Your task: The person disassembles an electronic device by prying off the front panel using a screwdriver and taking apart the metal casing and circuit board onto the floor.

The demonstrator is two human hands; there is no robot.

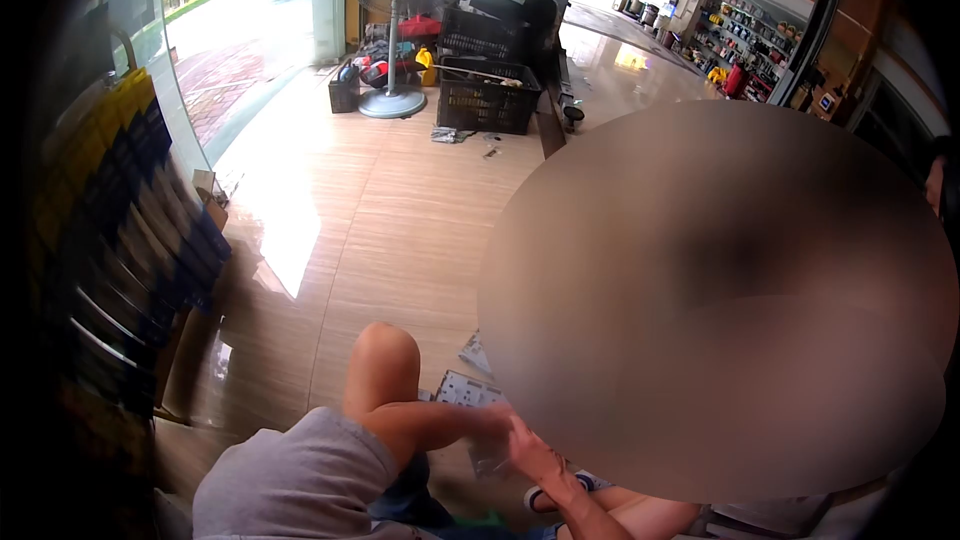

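My left hand point(492, 421) reaches in from the grey sleeve and meets my right hand point(535, 453) low in the middle of the head view. The fingers of my right hand are drawn together, but what they hold is too small and blurred to make out. Those of my left hand are smeared and partly covered, so their state is unclear. Just behind the hands lies a pale plate with holes point(462, 389) on the floor. A greyish, see-through patch, perhaps plastic film point(490, 461), shows below them. A large blurred oval hides everything to the right.
A packed display rack point(130, 220) stands close on the left. Further off are a standing fan point(392, 103), a black crate point(488, 100) and a yellow bottle point(425, 67). Stocked shelves point(748, 35) stand at the far right. A shoe point(545, 498) is near my right forearm.
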